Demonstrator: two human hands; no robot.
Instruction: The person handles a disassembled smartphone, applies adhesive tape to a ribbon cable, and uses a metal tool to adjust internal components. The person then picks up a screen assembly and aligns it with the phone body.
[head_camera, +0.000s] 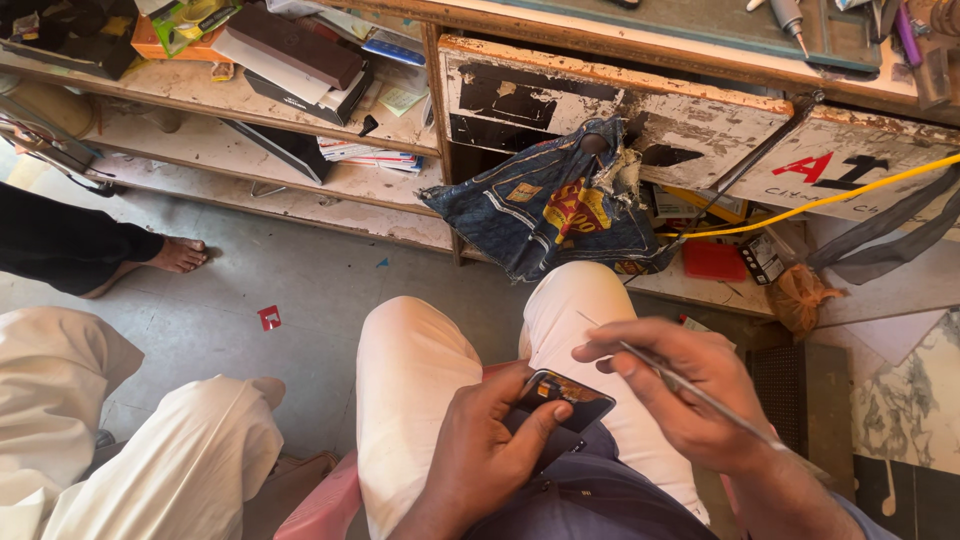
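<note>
At the far left, a bare foot (178, 254) of a second person rests on the grey concrete floor (300, 290), and nearer, at the left edge, a cream-trousered knee (200, 450) of a person seated alongside shows. One small red scrap (269, 318) lies on the floor between them and the wearer's lap.

Over that lap, the left hand (480, 450) grips one small dark opened device with an orange-and-copper inside (565, 397); its fingers curl under it and the thumb presses its near edge. Just right, the right hand (690, 385) pinches one pair of thin metal tweezers (690, 388) between thumb and forefinger, the tips raised beyond the knuckles, apart from the device.

Judging by this, the work is at the probing or picking stage. A next move would call for bringing the tips down steadily onto the exposed parts while the left hand keeps the device level.

Beyond the knees hangs one blue denim cloth (550, 205); one yellow cord (820, 200) crosses the right.
</note>
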